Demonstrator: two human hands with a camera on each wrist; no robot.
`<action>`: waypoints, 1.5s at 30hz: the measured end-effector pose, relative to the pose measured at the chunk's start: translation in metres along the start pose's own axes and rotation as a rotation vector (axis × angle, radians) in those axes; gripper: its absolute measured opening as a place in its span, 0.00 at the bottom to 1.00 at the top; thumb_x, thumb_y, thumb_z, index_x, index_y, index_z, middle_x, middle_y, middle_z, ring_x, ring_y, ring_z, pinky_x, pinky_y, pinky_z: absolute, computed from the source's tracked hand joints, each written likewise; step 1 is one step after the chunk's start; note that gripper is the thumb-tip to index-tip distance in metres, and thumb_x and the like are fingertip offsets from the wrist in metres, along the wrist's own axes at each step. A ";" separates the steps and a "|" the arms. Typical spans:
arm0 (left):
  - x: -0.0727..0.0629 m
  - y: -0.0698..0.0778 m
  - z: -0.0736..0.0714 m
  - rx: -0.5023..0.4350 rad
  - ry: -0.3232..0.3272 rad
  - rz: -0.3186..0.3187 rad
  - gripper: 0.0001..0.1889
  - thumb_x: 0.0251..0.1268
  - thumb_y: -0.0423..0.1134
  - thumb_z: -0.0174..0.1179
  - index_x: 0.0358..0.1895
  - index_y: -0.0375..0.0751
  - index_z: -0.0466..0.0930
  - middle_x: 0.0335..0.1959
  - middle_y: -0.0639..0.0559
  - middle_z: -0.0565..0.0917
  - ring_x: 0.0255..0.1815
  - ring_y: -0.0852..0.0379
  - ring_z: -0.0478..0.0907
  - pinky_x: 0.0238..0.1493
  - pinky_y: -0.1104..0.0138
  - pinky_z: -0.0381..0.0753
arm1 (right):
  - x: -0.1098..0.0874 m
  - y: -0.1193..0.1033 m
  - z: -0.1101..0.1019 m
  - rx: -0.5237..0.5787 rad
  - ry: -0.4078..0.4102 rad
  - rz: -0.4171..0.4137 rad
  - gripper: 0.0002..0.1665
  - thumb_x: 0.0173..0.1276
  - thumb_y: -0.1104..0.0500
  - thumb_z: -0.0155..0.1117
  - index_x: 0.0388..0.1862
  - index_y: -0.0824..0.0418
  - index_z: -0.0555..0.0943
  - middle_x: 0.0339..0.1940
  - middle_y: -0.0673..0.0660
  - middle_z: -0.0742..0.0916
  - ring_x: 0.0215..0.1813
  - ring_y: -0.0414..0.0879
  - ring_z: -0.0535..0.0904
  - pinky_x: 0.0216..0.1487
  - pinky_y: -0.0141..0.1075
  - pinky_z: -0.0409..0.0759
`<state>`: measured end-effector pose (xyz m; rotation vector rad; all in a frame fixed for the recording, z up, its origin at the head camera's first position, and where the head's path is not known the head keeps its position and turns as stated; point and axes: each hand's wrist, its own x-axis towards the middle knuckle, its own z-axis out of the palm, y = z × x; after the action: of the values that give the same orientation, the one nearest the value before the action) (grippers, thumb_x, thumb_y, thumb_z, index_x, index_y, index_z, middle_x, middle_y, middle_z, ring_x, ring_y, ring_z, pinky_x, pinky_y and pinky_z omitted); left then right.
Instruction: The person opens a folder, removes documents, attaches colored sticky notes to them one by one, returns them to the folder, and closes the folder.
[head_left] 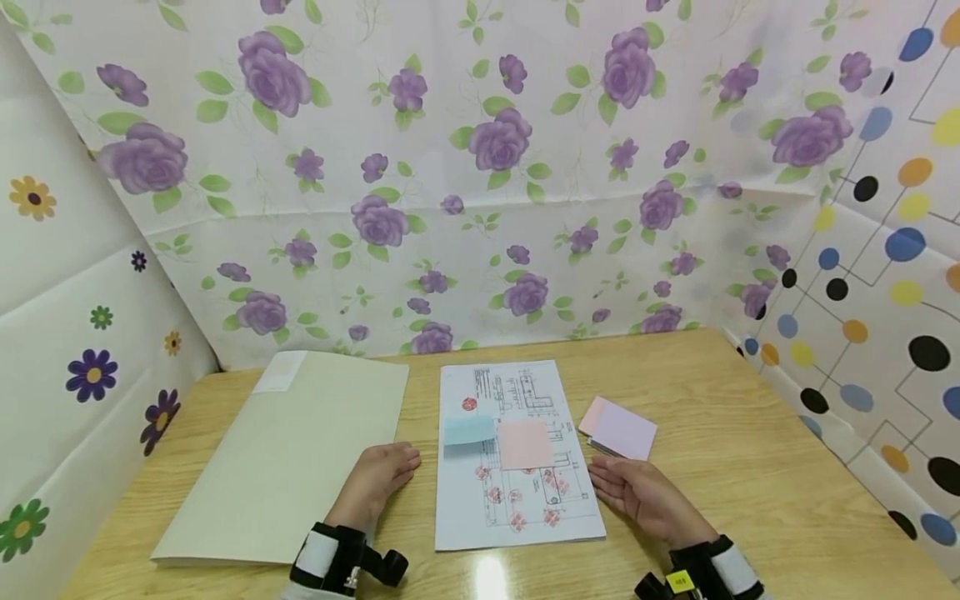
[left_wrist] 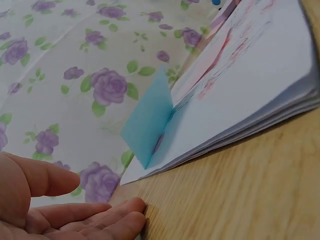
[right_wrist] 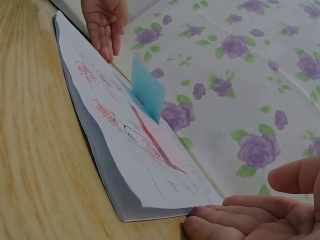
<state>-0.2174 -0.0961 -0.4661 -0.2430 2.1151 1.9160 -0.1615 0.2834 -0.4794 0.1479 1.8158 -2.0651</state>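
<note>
A stack of printed drawing sheets [head_left: 465,508] lies on the table between my two hands. On its top sheet a blue sticky note [head_left: 469,431] stands partly raised, beside a pink sticky note [head_left: 525,445]. My left hand [head_left: 378,479] rests at the left of the stack, over the edge of a pale folder, holding nothing. My right hand [head_left: 645,498] lies by the stack's right edge, fingers loosely extended and holding nothing. Just beyond its fingertips is a small pad of sticky notes [head_left: 624,427], lilac and pink on top. In the right wrist view, the fingers reach the sheets' corner.
The large pale folder [head_left: 300,467] with a white label covers the left part of the wooden table [head_left: 772,483]. Behind the table hangs a flowered cloth [head_left: 450,275]. A dotted sheet [head_left: 862,333] borders the right side and a flower-print sheet [head_left: 90,317] the left.
</note>
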 end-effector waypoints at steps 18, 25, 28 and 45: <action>-0.016 -0.001 0.005 -0.102 -0.091 -0.064 0.21 0.80 0.29 0.46 0.68 0.17 0.67 0.59 0.29 0.81 0.44 0.62 0.84 0.49 0.68 0.87 | 0.007 -0.010 -0.012 0.135 -0.160 0.065 0.33 0.86 0.57 0.39 0.77 0.80 0.52 0.52 0.50 0.89 0.55 0.36 0.85 0.66 0.37 0.81; -0.016 -0.004 0.002 -0.115 -0.084 -0.068 0.20 0.81 0.28 0.45 0.68 0.17 0.67 0.62 0.26 0.78 0.50 0.57 0.84 0.56 0.62 0.86 | 0.012 -0.009 -0.012 0.216 -0.185 0.084 0.34 0.85 0.58 0.42 0.77 0.80 0.53 0.53 0.53 0.89 0.56 0.40 0.86 0.68 0.39 0.80; -0.016 -0.005 -0.001 -0.120 -0.087 -0.068 0.20 0.81 0.28 0.44 0.68 0.17 0.68 0.62 0.27 0.78 0.49 0.58 0.84 0.55 0.64 0.86 | 0.014 -0.009 -0.013 0.245 -0.208 0.095 0.35 0.85 0.58 0.42 0.78 0.80 0.50 0.54 0.55 0.89 0.57 0.41 0.86 0.69 0.41 0.79; -0.017 -0.008 -0.014 -0.137 -0.164 -0.063 0.22 0.82 0.29 0.42 0.69 0.13 0.62 0.60 0.29 0.80 0.47 0.62 0.84 0.51 0.69 0.86 | 0.033 -0.008 -0.006 0.226 -0.238 0.110 0.27 0.82 0.63 0.48 0.73 0.78 0.65 0.47 0.52 0.91 0.50 0.40 0.88 0.58 0.35 0.85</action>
<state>-0.2001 -0.1116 -0.4675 -0.1715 1.8534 1.9747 -0.1956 0.2827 -0.4838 0.0582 1.4036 -2.1052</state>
